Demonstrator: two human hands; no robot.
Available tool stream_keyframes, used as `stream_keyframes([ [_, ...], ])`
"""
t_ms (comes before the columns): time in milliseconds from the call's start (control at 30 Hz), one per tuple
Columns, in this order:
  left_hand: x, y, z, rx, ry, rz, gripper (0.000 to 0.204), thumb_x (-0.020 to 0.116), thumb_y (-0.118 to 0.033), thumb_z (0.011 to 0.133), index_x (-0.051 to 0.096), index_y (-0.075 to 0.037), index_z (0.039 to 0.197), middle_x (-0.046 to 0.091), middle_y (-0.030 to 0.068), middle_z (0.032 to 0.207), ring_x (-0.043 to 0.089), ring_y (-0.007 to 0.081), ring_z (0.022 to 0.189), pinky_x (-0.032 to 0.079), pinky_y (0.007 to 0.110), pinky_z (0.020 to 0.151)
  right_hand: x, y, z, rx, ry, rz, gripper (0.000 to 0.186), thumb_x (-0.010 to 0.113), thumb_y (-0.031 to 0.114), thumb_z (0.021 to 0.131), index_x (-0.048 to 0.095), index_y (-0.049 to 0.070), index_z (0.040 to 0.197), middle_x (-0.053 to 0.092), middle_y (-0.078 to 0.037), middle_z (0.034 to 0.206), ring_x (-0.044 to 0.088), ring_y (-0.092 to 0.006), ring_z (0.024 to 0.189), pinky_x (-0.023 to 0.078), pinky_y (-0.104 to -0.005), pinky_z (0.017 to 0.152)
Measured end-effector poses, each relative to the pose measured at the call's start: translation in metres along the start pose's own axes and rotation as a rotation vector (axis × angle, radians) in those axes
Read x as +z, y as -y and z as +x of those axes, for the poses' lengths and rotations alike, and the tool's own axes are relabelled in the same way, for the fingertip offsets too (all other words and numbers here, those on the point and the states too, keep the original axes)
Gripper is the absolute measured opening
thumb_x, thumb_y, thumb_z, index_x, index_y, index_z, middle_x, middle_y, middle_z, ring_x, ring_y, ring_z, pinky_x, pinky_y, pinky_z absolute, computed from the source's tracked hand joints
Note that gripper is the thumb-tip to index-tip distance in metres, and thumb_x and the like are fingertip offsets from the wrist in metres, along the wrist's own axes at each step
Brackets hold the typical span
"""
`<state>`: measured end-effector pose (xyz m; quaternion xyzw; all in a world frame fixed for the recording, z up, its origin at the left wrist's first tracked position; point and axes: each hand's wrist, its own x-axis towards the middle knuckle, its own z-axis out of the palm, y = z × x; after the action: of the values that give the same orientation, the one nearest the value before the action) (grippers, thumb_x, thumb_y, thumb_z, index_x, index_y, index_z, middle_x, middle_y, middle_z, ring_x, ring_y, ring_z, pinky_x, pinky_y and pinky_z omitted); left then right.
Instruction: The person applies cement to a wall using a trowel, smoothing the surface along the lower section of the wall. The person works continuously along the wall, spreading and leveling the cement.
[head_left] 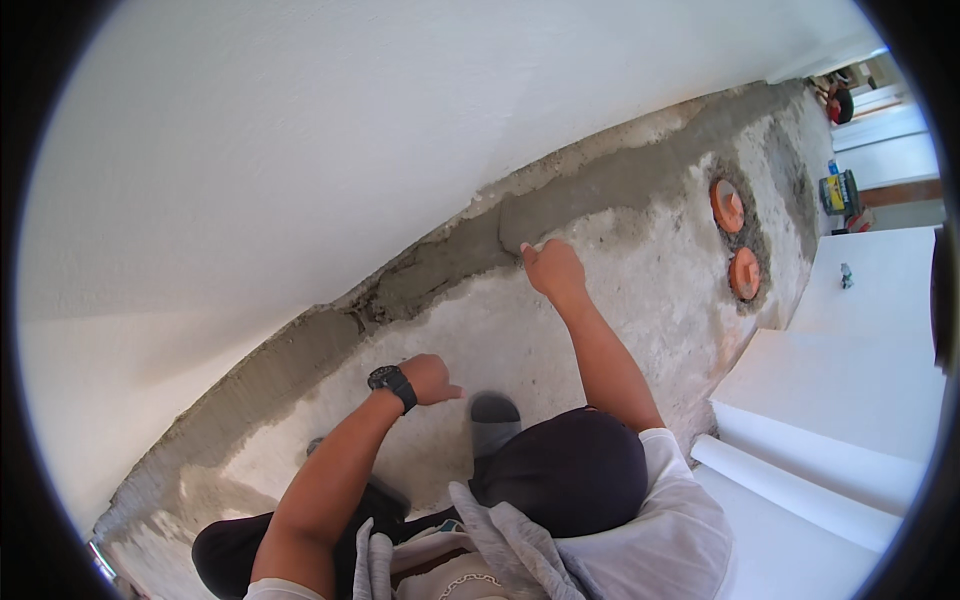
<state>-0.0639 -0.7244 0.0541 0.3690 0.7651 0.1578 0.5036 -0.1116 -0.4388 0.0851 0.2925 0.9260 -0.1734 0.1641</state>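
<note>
My right hand reaches forward, closed, at the near edge of a wet grey mortar strip along the foot of the wall. Its fingers hide whatever they grip. A thin dark curved line runs over the mortar just beyond that hand; I cannot tell if it is a tool's edge or a crack. My left hand, below a black wristwatch, hangs over the floor with fingers curled and one digit sticking out. Nothing shows in it.
A white wall rises on the far side. Two orange round pipe caps stick up from the rough concrete floor at right. White box-like blocks stand at the right, a dark bucket behind them. My grey slipper is close below.
</note>
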Motion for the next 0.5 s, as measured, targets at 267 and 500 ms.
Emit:
stream_keyframes([
  [267,-0.001,0.0,0.003,-0.011,0.033,-0.051,0.05,0.064,-0.056,0.089,0.08,-0.01,0.076,0.071,0.0179,0.077,0.068,0.0368,0.076,0.054,0.046,0.075,-0.003,-0.013,-0.013,-0.107,0.055,-0.062,0.052,0.06,0.047,0.095,0.069,-0.004,0.098,0.071,-0.027,0.095,0.069,-0.0424,0.095,0.055,-0.049,0.083],
  [500,-0.003,-0.003,0.006,-0.023,0.046,-0.029,0.05,0.063,-0.055,0.089,0.079,-0.01,0.075,0.071,0.0189,0.078,0.068,0.0381,0.078,0.054,0.047,0.077,-0.009,-0.044,-0.031,-0.187,-0.002,-0.115,0.05,0.061,0.049,0.094,0.068,-0.001,0.093,0.071,-0.025,0.089,0.07,-0.0422,0.089,0.055,-0.0503,0.077],
])
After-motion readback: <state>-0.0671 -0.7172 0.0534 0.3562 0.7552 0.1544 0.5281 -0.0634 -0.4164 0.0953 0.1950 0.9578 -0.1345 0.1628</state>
